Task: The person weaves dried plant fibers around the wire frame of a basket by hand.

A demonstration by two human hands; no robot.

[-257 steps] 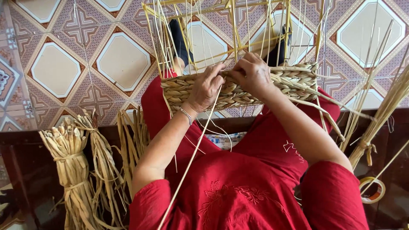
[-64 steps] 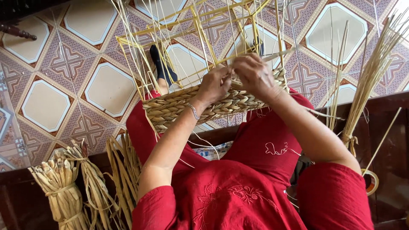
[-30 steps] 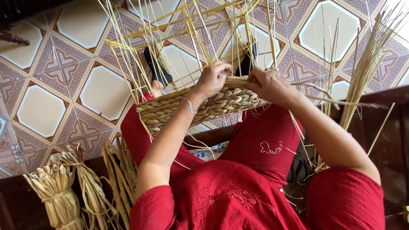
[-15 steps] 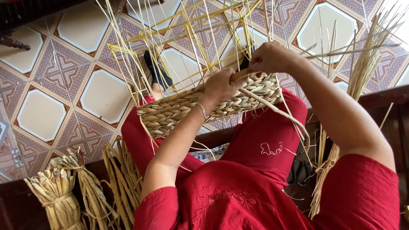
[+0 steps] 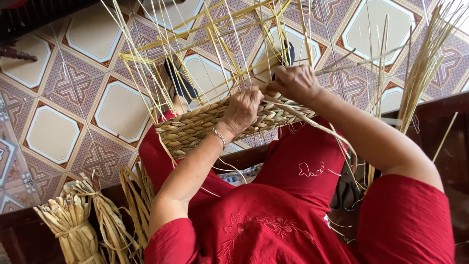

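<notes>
Since half a second ago the right hand [image 5: 294, 83] has dropped from above the rim back onto the top edge of the woven basket [image 5: 205, 127], and the left hand [image 5: 243, 110] has slid a little further along that edge. Now the basket rests across the person's lap on the red trousers [image 5: 303, 161], its finished band a tight, ridged plait of flat, dry, tan fibre. From the band rise thin pale straw stakes [image 5: 229, 54], stiff and straight, fanning upward around a yellow frame of slim bars [image 5: 205, 29]. Fingers of the right hand are clenched around a flat weaving strand [image 5: 312, 122] that runs out from the rim and trails down over the right thigh. Curled over the rim, the left hand presses on the plaited band; whether it pinches a strand cannot be told. A thin silver bracelet [image 5: 220, 138] circles the left wrist. Bundles of dried leaves [image 5: 73, 227], tied and crinkled, stand at the lower left, and a sheaf of long stalks [image 5: 425, 63] leans at the right. Underneath lies a patterned tile floor [image 5: 53, 132] with cream octagons.
</notes>
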